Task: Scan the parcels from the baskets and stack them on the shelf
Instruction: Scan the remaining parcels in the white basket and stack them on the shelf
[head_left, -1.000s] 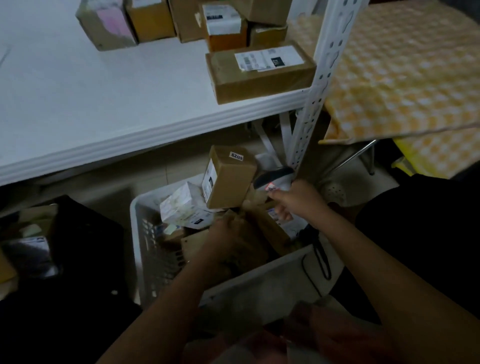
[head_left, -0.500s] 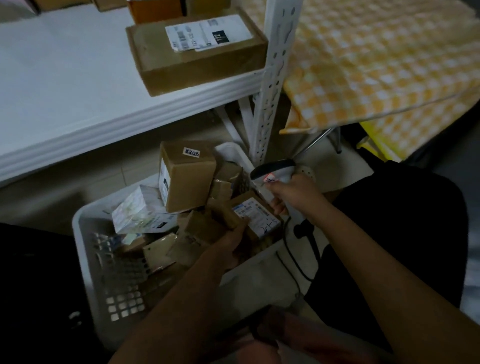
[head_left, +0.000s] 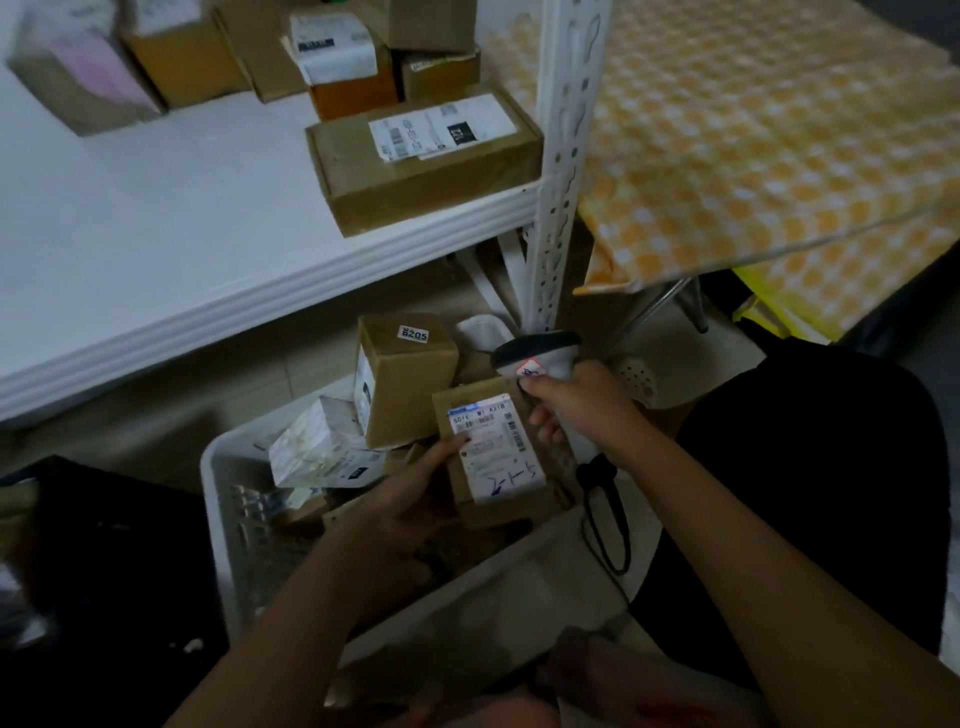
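brown parcel | label up | over white basket

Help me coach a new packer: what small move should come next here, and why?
Probably tip the scanner down onto the label of the parcel. The left hand holds that parcel label-up over the basket, and the right hand grips the scanner just above it.

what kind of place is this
Probably a small parcel sorting or storage room: labelled cardboard boxes on a white metal shelf, a basket full of parcels, and a handheld barcode scanner.
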